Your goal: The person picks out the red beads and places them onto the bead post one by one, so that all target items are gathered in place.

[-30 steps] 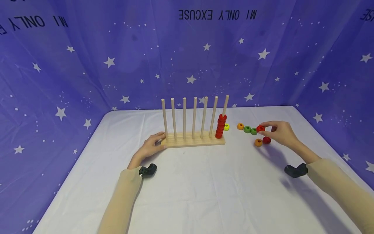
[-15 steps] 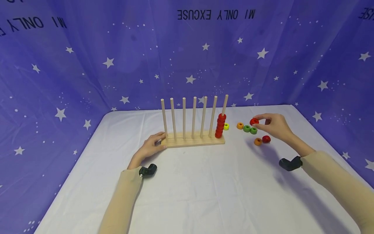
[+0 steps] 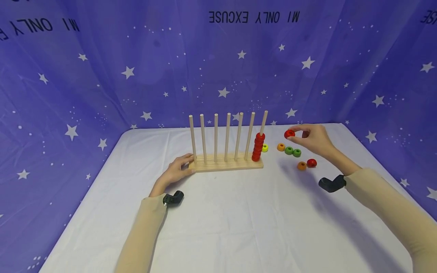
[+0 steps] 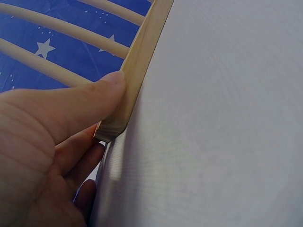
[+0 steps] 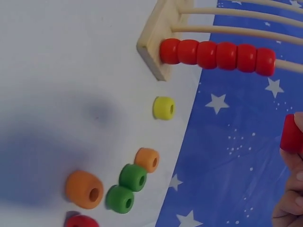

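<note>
A wooden peg stand (image 3: 222,165) with several upright pegs stands on the white table. Its rightmost peg carries a stack of several red beads (image 3: 258,147); the other pegs are bare. My left hand (image 3: 175,171) grips the stand's left end, thumb on the front edge in the left wrist view and fingers behind. Above the table, right of the stand, my right hand (image 3: 315,139) pinches a red bead (image 3: 289,134) between thumb and fingers. That bead shows only partly at the right wrist view's edge.
Loose on the table lie a yellow bead (image 3: 264,148), two green beads (image 3: 293,151), an orange bead (image 3: 281,147), another orange bead (image 3: 302,165) and a red bead (image 3: 312,163). A blue star-printed cloth (image 3: 191,68) hangs behind and at both sides.
My right hand has lifted the red bead from beside the green beads and carried it up and left toward the stand. The left hand has stayed on the stand.
</note>
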Tool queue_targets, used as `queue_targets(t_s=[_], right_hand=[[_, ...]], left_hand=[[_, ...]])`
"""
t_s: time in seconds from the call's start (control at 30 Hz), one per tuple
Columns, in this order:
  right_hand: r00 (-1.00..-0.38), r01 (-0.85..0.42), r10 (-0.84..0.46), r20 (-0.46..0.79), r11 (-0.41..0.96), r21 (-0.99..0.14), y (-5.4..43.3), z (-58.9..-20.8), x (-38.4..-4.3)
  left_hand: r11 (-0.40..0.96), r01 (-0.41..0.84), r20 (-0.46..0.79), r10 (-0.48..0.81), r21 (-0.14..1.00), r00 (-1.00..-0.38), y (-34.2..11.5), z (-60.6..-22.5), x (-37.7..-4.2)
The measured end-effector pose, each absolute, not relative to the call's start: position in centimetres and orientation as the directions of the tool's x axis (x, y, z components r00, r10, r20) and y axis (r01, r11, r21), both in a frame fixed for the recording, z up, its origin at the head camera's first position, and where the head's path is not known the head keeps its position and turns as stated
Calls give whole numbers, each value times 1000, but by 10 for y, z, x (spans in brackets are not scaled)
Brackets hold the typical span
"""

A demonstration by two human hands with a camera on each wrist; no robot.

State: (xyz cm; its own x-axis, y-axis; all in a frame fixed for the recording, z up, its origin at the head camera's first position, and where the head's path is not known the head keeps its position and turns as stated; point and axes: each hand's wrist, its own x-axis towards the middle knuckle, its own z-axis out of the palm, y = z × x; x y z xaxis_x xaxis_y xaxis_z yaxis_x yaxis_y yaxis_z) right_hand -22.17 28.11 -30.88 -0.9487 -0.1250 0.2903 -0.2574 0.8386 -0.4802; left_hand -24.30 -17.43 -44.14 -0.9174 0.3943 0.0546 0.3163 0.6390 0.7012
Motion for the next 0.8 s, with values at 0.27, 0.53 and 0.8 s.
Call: queue_targets(t_s=[0.27,0.53,0.8], right_hand=[[-935,-288,-139,326,833,-473,269,-296,-227],[-917,-325,-151,369,818,-474,260,-281,-231],[-906,-351,-164,389,804,-480,251,-273,-233]], left_hand=[[635,322,59,399,703,-915,-174,-441,-243],[631,332,69,403,701,-912,-175,-442,-245],[630,316,56,396,710,-916,-174,-442,-244]])
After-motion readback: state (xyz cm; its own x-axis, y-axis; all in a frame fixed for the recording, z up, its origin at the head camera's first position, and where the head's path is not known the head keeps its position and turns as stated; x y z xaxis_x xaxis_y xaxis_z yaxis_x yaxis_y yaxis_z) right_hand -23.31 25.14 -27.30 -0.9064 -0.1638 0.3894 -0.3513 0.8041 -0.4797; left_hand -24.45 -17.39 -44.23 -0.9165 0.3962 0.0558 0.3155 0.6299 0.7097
